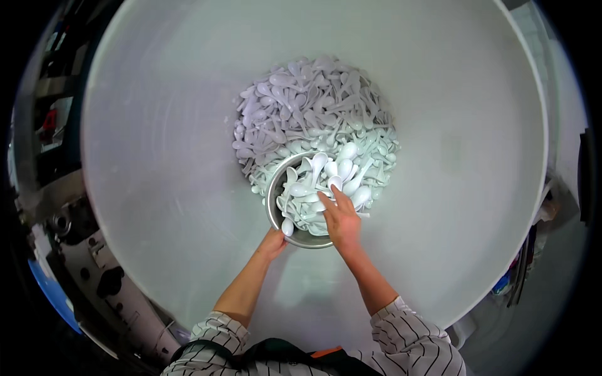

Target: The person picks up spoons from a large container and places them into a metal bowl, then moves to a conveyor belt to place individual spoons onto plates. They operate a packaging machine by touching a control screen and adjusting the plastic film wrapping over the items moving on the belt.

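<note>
A round metal bowl [271,203] holds many white spoons [316,166] with short handles, heaped to its rim. My left hand [273,243] grips the bowl's near-left rim, its fingers partly hidden beneath it. Over the right side of the bowl, my right hand [343,220] rests on the spoons with its fingers stretched out and apart. Behind and to the right of the bowl lies a large pile of similar white spoons [313,100], and the bowl sits tilted against its near edge.
A very wide, pale round tub [175,144] with smooth sloping walls surrounds the pile and bowl. Beyond its left rim stand dark equipment and a blue curved object [53,294]. Assorted items [520,263] lie outside the right rim.
</note>
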`<action>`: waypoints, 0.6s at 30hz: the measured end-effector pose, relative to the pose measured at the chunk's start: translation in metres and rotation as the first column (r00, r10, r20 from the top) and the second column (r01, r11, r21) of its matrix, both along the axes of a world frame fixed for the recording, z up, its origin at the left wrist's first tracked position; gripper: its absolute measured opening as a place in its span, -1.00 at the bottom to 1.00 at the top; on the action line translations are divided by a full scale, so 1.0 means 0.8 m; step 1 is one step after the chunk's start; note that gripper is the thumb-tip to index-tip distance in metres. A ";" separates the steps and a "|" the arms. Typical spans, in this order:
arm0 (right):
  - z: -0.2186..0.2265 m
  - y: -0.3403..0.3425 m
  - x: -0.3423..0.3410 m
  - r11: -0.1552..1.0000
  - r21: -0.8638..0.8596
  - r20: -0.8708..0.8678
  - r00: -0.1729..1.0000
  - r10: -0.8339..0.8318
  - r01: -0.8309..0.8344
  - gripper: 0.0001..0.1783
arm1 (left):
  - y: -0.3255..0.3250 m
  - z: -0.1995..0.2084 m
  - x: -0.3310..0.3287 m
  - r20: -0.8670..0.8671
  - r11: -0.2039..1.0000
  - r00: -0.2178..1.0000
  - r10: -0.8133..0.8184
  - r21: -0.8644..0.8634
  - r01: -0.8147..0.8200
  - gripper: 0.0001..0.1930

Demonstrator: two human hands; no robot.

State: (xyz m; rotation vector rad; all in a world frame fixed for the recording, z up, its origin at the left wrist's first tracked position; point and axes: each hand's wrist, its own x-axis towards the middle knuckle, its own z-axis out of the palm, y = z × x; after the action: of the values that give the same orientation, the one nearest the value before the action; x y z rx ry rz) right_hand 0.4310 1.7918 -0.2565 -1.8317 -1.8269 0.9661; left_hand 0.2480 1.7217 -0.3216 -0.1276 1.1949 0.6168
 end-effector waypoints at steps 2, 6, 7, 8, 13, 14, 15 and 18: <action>0.069 0.014 0.004 0.989 0.090 -0.001 0.993 0.115 -0.114 -0.55 | 0.004 0.041 -0.005 -0.002 0.994 1.000 0.015 0.108 -0.015 -0.56; 0.196 0.021 -0.003 0.961 0.152 -0.246 0.933 0.264 -0.232 -0.63 | -0.011 0.122 -0.030 0.051 0.948 0.998 0.047 0.314 -0.061 -0.53; 0.232 0.021 0.000 0.961 0.185 -0.279 0.926 0.253 -0.206 -0.68 | -0.018 0.163 -0.032 0.026 0.936 0.999 0.036 0.349 -0.043 -0.52; 0.267 0.015 -0.002 0.959 0.216 -0.322 0.913 0.249 -0.185 -0.73 | -0.040 0.181 -0.039 0.051 0.905 0.996 0.076 0.415 -0.090 -0.52; 0.393 -0.022 -0.038 0.964 0.261 -0.666 0.712 0.224 -0.059 -0.73 | -0.109 0.327 -0.029 0.233 0.783 0.925 0.299 0.495 -0.377 -0.62; 0.433 -0.042 -0.068 0.969 0.234 -0.698 0.679 0.227 -0.084 -0.73 | -0.132 0.299 -0.032 0.265 0.827 0.932 0.248 0.443 -0.347 -0.61; 0.452 -0.059 -0.090 0.950 0.275 -0.641 0.707 0.297 -0.150 -0.73 | -0.143 0.317 -0.039 0.285 0.782 0.918 0.277 0.488 -0.387 -0.67; 0.492 -0.091 -0.112 0.781 0.469 -0.412 0.679 0.607 -0.413 -0.81 | -0.197 0.384 -0.060 0.222 0.686 0.906 0.361 0.595 -0.419 -0.77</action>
State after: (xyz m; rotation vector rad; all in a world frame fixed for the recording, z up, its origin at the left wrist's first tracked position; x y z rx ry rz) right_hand 0.3412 1.7193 0.1368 -0.6998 -1.9894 1.1184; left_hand 0.2001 1.5644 -0.0141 0.1710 0.8144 1.3591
